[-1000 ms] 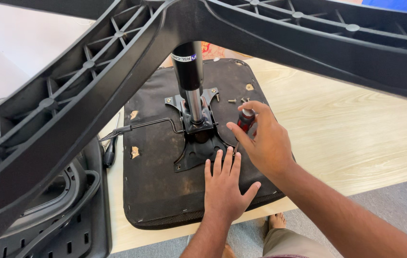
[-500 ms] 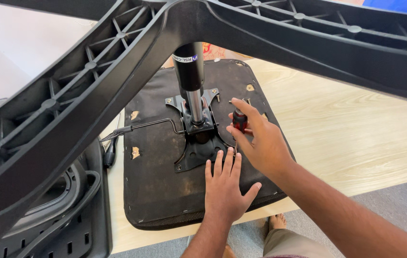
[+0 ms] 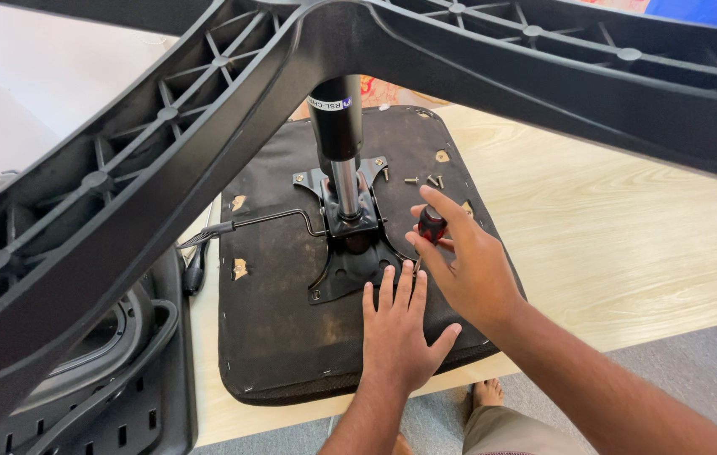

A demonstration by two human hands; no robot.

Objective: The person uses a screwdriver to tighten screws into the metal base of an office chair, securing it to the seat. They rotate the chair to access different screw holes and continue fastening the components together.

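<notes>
Working on: upturned chair seat, mechanism plate.
Left hand: flat, fingers spread, pressing beside plate.
Right hand: gripping red-handled screwdriver, tip down.
Step, judged: driving or removing a plate screw; next calls for steady, upright turning.

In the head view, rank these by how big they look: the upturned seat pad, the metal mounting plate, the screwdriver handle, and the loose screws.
1. Seat pad, largest by far.
2. Mounting plate, partly hidden behind the gas cylinder.
3. Screwdriver handle in the right hand.
4. Loose screws, smallest; they look alike among themselves.
</notes>
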